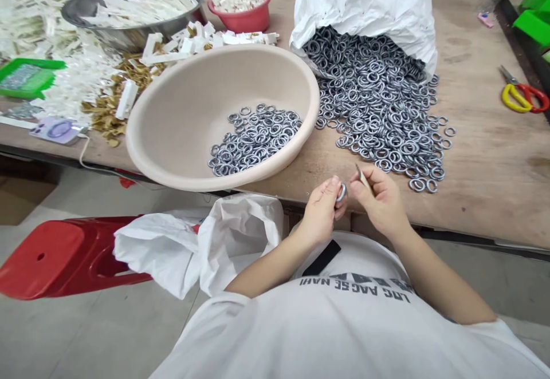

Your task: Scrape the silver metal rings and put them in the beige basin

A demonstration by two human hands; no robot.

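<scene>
My left hand (322,210) pinches a single grey ring (341,192) between thumb and fingers, just in front of the table's edge. Close beside it on the right, my right hand (380,198) is closed on a small thin blade-like tool (363,178) whose dark tip points up and away. Beyond my hands a big pile of grey rings (387,115) spills out of a white sack (365,1) onto the wooden table (494,184). To the left, a wide beige basin (180,115) holds more grey rings (258,138) in its near right part.
Scissors (522,95) lie at the right. At the back left are a steel bowl (133,18) of white strips, a red bowl (244,19), a green tray (30,78) and a phone (58,130) with a cable. Below stand white bags (232,241) and a red stool (47,259).
</scene>
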